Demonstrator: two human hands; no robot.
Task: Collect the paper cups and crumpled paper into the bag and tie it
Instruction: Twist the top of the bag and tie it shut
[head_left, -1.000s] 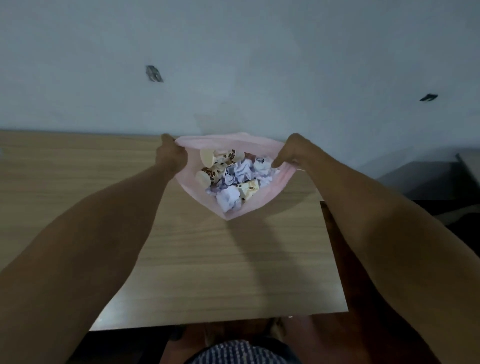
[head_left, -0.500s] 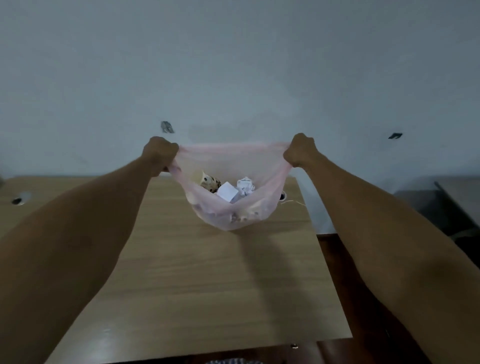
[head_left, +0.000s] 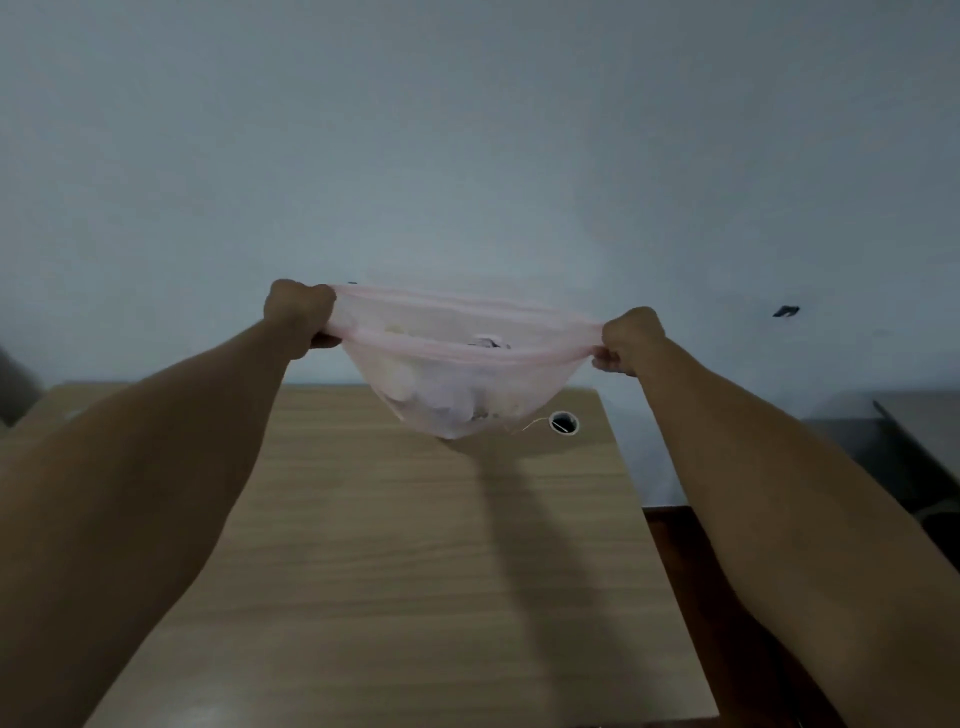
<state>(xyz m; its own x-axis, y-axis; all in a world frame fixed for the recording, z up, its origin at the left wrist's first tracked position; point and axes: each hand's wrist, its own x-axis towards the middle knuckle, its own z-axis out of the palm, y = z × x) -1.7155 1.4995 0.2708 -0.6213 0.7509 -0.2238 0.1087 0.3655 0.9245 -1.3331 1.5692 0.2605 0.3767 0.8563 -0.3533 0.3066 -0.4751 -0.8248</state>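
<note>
Gripping the pink plastic bag at opposite rim ends, left hand and right hand fisted tight, stretching it above the tabletop's far edge. Risking tearing thin film, or spilling paper cups and crumpled paper if slipping.

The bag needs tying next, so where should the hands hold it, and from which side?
Hold the bag at the two stretched ends of its rim, coming in from the outer sides. The left hand and right hand grip there now. The rim is pulled flat between them, the load sags in the middle, and each end probably leaves a tail to knot.
</note>
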